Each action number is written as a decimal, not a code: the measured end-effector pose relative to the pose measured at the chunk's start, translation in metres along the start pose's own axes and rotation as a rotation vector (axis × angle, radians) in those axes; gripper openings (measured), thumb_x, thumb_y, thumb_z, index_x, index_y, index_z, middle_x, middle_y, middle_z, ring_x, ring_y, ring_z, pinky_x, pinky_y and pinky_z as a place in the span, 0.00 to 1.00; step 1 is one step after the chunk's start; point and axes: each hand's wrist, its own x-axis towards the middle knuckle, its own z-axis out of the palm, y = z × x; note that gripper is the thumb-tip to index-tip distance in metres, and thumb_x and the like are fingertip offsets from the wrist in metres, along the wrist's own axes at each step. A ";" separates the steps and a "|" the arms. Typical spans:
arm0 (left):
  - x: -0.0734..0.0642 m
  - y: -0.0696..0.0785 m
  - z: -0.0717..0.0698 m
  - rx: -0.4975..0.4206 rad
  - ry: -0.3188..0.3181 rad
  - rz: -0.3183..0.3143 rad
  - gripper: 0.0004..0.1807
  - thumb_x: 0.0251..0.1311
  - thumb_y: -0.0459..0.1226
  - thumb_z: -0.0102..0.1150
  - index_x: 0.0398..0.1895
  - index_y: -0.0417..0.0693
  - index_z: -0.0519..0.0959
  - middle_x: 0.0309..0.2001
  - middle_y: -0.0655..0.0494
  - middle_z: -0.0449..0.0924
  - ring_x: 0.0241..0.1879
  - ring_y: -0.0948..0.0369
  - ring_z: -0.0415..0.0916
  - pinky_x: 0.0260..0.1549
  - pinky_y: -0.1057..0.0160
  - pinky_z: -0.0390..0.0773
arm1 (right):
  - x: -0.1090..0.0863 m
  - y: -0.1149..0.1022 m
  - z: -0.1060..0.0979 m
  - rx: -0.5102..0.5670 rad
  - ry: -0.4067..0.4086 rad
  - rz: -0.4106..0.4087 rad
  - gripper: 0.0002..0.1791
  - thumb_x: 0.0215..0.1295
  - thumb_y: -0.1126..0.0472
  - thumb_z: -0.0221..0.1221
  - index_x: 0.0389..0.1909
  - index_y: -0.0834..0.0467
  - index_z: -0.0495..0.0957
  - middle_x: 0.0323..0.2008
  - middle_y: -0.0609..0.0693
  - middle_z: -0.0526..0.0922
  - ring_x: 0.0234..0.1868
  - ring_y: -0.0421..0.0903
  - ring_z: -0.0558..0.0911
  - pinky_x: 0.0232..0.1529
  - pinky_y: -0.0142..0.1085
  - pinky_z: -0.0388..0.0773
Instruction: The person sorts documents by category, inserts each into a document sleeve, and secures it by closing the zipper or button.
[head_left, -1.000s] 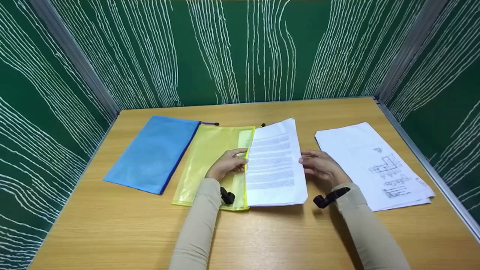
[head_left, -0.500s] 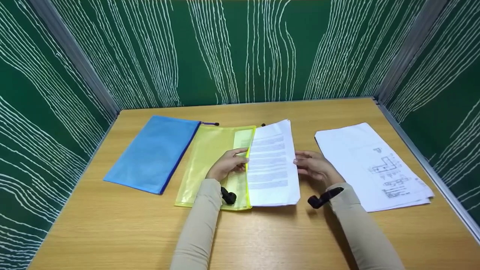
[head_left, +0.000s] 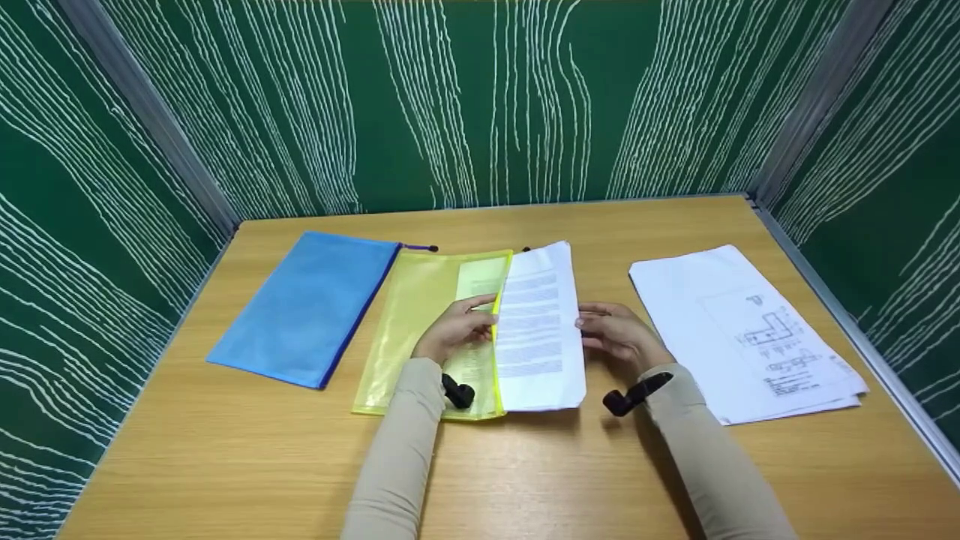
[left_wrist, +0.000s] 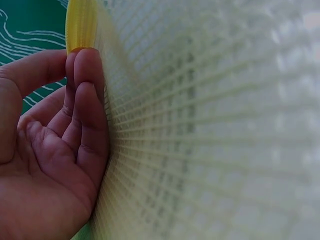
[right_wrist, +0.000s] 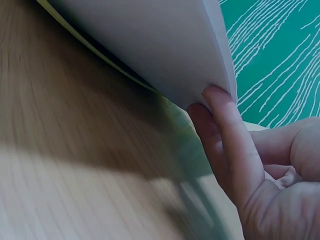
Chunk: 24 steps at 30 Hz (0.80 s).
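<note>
A yellow translucent zip folder (head_left: 405, 322) lies mid-table with its opening facing right. My left hand (head_left: 459, 326) pinches the folder's yellow edge; in the left wrist view its fingers (left_wrist: 90, 115) press along the mesh surface. Out of the opening sticks a stack of printed paper sheets (head_left: 536, 330), its left part showing through the yellow plastic. My right hand (head_left: 619, 334) grips the stack's right edge. Seen from the right wrist, the fingers (right_wrist: 232, 135) lie under the raised paper (right_wrist: 160, 45), while the thumb's tip is hidden behind it.
A blue zip folder (head_left: 307, 307) lies at the left, its zip pull pointing right. Another stack of paper with a drawing (head_left: 750, 337) lies at the right, close to the right forearm. Green walls with white lines (head_left: 517, 105) bound the wooden table (head_left: 517, 480) behind and at the sides.
My right hand has moved left with the paper stack, and more of the sheets are inside the yellow folder. The left hand has stayed at the folder's edge.
</note>
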 end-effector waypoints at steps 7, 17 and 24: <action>-0.002 0.001 0.002 -0.018 -0.006 0.004 0.30 0.64 0.35 0.56 0.70 0.53 0.65 0.25 0.56 0.75 0.24 0.63 0.74 0.28 0.68 0.77 | 0.002 -0.001 0.008 0.021 0.002 0.008 0.33 0.69 0.72 0.50 0.72 0.71 0.49 0.43 0.47 0.79 0.40 0.39 0.82 0.43 0.32 0.82; -0.002 0.002 0.005 -0.067 -0.007 0.007 0.30 0.64 0.34 0.56 0.70 0.52 0.65 0.24 0.57 0.73 0.24 0.63 0.72 0.28 0.67 0.77 | 0.007 0.001 0.017 0.054 -0.011 0.004 0.33 0.68 0.73 0.49 0.72 0.71 0.49 0.42 0.47 0.80 0.39 0.40 0.83 0.43 0.33 0.82; 0.000 0.004 0.008 -0.086 -0.020 0.017 0.31 0.64 0.33 0.56 0.71 0.51 0.64 0.24 0.57 0.74 0.24 0.64 0.72 0.28 0.68 0.77 | 0.009 0.002 0.022 0.027 -0.014 0.000 0.33 0.69 0.72 0.49 0.72 0.70 0.50 0.48 0.51 0.77 0.41 0.39 0.82 0.44 0.32 0.81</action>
